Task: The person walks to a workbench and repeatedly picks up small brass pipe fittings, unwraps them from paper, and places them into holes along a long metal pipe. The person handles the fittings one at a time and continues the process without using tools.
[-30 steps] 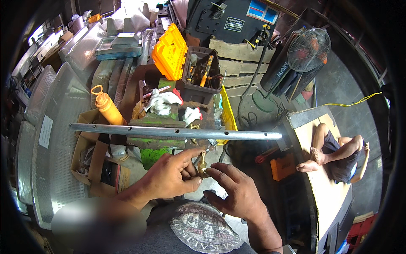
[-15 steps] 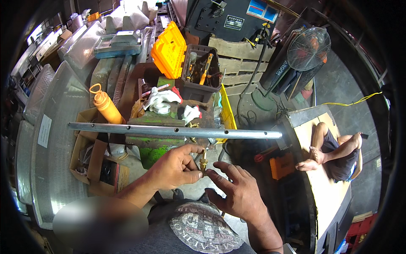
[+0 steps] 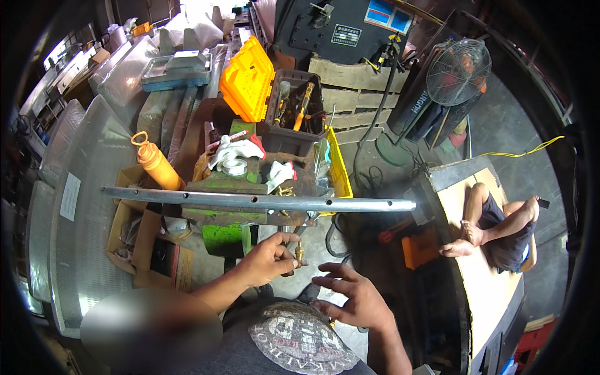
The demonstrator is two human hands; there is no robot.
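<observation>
A small brass fitting [image 3: 300, 252] stands upright at the fingertips of my left hand [image 3: 269, 258], which is closed on it. Just to its right, my right hand [image 3: 358, 296] is held apart from the fitting with fingers spread and nothing in them. Beyond both hands a long steel tube [image 3: 290, 202] with several holes along its side lies crosswise on the green vise [image 3: 226, 240]. White gloves [image 3: 237, 150] and a roll of white tape [image 3: 234, 167] rest behind the tube, with more brass pieces [image 3: 285, 191] near them.
A brown toolbox [image 3: 289, 137] with its yellow lid raised stands at the back. An orange bottle [image 3: 159, 165] and cardboard boxes [image 3: 154, 250] are at the left. At the right a person [image 3: 494, 228] sits on a board-topped bench [image 3: 481, 294]; a fan [image 3: 459, 72] stands behind.
My right hand has come off the brass fitting and moved right and down. My left hand still holds the fitting, slightly lower in view.
</observation>
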